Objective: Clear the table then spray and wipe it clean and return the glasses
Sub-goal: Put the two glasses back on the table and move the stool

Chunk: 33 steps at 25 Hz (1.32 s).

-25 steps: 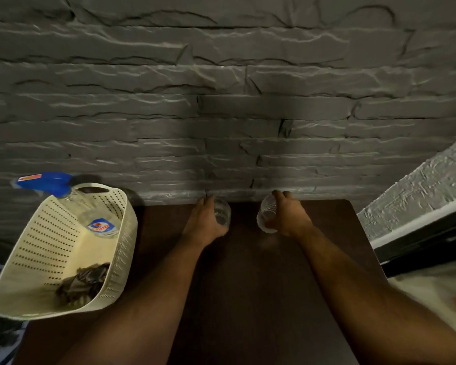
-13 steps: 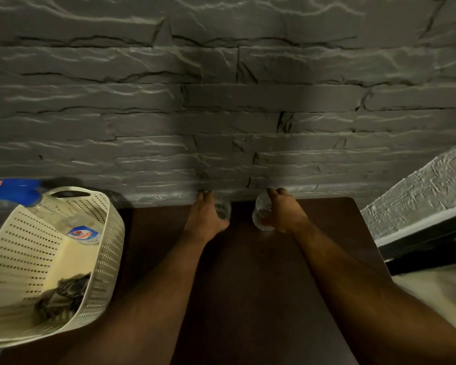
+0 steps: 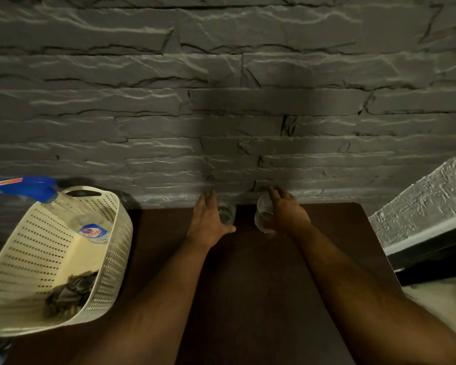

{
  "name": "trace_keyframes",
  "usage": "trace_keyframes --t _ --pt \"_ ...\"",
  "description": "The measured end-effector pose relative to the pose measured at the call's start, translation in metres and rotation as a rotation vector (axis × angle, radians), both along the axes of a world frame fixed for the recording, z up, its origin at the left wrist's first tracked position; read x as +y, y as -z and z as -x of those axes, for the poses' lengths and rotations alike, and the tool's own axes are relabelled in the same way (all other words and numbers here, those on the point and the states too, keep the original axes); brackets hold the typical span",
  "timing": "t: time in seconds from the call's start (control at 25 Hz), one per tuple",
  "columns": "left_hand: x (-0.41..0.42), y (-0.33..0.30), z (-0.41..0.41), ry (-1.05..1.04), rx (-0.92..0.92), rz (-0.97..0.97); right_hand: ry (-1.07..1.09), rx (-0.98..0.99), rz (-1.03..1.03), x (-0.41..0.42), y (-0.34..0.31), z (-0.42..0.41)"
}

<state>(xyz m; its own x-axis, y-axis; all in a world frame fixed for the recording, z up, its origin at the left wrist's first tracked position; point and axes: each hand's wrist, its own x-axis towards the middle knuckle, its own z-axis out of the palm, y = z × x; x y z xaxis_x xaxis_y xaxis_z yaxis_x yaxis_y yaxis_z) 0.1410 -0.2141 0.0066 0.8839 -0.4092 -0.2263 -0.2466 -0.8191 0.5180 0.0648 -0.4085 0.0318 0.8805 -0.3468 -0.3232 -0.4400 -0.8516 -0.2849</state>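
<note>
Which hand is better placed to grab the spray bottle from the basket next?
Left. The left hand is nearer the spray bottle, which leans in the basket at the table's left edge. The right hand would have to cross over.

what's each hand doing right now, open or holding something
Left hand: open, fingers straight beside the left glass.
Right hand: open, fingers extended against the right glass, not curled round it.

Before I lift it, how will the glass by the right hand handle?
The right glass looks clear, thin-walled and seemingly empty, so probably light, smooth and breakable. It already looks tilted beside the right hand, so it may tip or roll if nudged.
</note>
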Motion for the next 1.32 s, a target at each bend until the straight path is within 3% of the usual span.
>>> trace_keyframes --t 0.16,0.32,0.68,0.92,1.12,1.32 --pt "0.028 -0.016 0.036 -0.051 -0.076 0.116 -0.014 -0.202 0.125 0.018 -0.010 0.040" --pt "0.062 -0.028 0.109 -0.081 -0.076 0.087 -0.079 -0.402 0.103 0.055 -0.018 0.099" --pt "0.204 -0.071 0.286 -0.354 -0.123 0.054 -0.554 -0.427 -0.163 0.215 -0.061 0.204" --pt "0.348 -0.071 0.400 -0.679 -0.131 0.001 -0.836 -0.267 -0.218 0.363 -0.055 0.245" --pt "0.472 -0.032 0.514 -0.929 -0.021 -0.085 -1.122 -0.100 -0.242 0.481 -0.023 0.298" --pt "0.566 0.018 0.593 -1.090 0.117 -0.142 -1.274 -0.026 -0.266 0.585 0.029 0.345"
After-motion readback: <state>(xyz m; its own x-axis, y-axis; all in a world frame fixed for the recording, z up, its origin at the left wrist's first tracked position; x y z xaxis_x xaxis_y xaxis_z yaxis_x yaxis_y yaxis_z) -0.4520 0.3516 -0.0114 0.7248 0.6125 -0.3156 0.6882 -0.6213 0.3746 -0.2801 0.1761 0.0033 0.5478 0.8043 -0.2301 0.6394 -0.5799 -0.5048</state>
